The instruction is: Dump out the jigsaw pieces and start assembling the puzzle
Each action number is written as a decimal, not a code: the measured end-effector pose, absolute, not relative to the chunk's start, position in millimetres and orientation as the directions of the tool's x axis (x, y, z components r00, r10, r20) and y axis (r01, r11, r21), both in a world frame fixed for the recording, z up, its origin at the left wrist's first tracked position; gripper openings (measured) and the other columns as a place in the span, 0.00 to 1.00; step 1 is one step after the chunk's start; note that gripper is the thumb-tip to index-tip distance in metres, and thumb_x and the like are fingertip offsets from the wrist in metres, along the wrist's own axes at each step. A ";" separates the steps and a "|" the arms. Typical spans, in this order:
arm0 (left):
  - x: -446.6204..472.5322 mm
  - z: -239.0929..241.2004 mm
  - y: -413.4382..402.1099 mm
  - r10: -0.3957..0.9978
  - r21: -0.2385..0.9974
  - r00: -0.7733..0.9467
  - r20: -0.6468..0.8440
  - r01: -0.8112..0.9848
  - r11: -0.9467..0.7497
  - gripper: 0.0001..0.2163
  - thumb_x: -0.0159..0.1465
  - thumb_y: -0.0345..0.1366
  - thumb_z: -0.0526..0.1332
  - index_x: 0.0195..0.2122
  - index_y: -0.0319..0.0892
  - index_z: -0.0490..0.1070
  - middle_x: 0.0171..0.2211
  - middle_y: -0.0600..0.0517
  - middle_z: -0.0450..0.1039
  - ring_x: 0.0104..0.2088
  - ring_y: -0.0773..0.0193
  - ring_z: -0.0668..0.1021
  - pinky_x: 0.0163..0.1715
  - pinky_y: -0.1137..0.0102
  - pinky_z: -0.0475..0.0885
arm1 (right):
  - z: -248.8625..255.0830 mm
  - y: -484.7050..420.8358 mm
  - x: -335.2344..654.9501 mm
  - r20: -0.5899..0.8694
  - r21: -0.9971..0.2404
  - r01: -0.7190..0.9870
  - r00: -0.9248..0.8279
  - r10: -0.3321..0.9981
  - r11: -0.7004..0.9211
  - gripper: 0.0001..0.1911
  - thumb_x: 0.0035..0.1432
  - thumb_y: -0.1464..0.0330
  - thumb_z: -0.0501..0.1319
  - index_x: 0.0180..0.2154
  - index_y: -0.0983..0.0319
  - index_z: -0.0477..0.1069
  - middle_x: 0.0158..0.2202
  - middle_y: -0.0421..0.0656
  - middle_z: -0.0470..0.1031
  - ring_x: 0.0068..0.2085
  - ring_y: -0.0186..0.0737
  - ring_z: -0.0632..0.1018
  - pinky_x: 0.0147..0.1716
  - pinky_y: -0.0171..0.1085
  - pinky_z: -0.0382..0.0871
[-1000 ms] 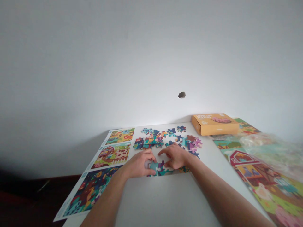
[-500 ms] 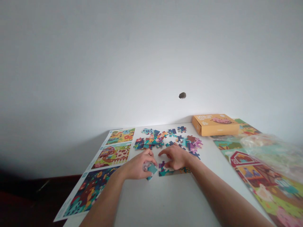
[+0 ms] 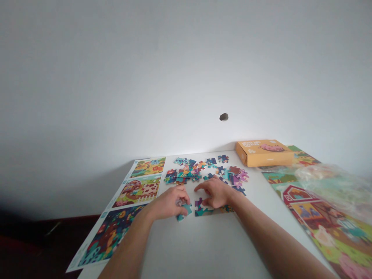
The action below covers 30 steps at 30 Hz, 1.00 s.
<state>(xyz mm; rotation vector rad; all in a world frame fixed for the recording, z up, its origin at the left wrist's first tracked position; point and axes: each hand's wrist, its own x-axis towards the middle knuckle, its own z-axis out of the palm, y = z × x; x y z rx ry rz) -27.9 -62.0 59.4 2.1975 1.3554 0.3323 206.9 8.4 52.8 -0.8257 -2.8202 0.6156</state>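
Observation:
Between the thumb and fingers of my left hand (image 3: 171, 201) is a teal puzzle piece (image 3: 184, 213), held at the table just left of a joined strip. My right hand (image 3: 215, 192) rests over that joined puzzle strip (image 3: 205, 211), index finger and thumb apart, with its thumb on or close to the strip's upper edge. Purple, teal and dark parts of the strip show; my hand and forearm hide the rest. Beyond both hands lies a heap of loose puzzle pieces (image 3: 188, 172), some overlapping, in blue, teal, orange and purple.
A sheet of printed pictures (image 3: 136, 190) lies along the left side of the white table (image 3: 200, 248). At the back right sits a yellow puzzle box (image 3: 270, 159). Clear plastic wrap (image 3: 325, 182) covers part of a farm poster (image 3: 314, 217) on the right. A wall stands behind.
My left hand has turned the teal piece slightly and shifted it a little to the left and down. My right hand stays in place over the strip.

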 end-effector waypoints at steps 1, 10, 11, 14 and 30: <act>-27.6 60.3 -62.3 0.877 0.558 0.476 -0.070 0.747 -0.361 0.10 0.54 0.40 0.69 0.38 0.46 0.78 0.37 0.53 0.70 0.37 0.63 0.73 0.38 0.71 0.67 | 53.2 8.3 206.8 0.011 -0.419 0.490 -0.839 0.544 0.764 0.28 0.48 0.61 0.67 0.53 0.55 0.71 0.33 0.41 0.78 0.38 0.45 0.77 0.46 0.44 0.58; -23.8 57.2 -63.1 0.863 0.588 0.497 -0.092 0.727 -0.355 0.12 0.54 0.38 0.69 0.41 0.50 0.79 0.40 0.53 0.66 0.38 0.63 0.73 0.40 0.70 0.68 | 54.9 7.1 206.5 0.009 -0.401 0.501 -0.835 0.550 0.767 0.28 0.48 0.61 0.67 0.53 0.55 0.71 0.32 0.42 0.78 0.39 0.46 0.78 0.46 0.43 0.59; -23.6 56.4 -63.0 0.861 0.591 0.500 -0.094 0.724 -0.356 0.12 0.54 0.38 0.69 0.41 0.51 0.79 0.40 0.53 0.66 0.39 0.63 0.73 0.40 0.70 0.69 | 55.2 6.9 206.4 0.004 -0.401 0.504 -0.834 0.551 0.765 0.28 0.48 0.61 0.67 0.53 0.55 0.71 0.33 0.42 0.78 0.39 0.47 0.78 0.46 0.43 0.59; -23.8 55.6 -62.8 0.855 0.592 0.510 -0.095 0.720 -0.363 0.11 0.56 0.40 0.68 0.41 0.51 0.79 0.40 0.53 0.66 0.40 0.62 0.73 0.42 0.69 0.69 | 55.8 6.6 206.0 0.003 -0.402 0.506 -0.833 0.553 0.763 0.28 0.48 0.61 0.67 0.53 0.55 0.71 0.33 0.42 0.79 0.40 0.47 0.78 0.47 0.44 0.59; -25.6 61.3 -65.3 0.893 0.559 0.437 -0.109 0.769 -0.308 0.18 0.47 0.39 0.72 0.40 0.46 0.74 0.43 0.52 0.67 0.44 0.58 0.73 0.46 0.67 0.67 | 56.2 7.7 205.9 -0.005 -0.404 0.505 -0.835 0.550 0.763 0.29 0.47 0.62 0.67 0.54 0.54 0.71 0.34 0.42 0.78 0.39 0.46 0.77 0.47 0.43 0.59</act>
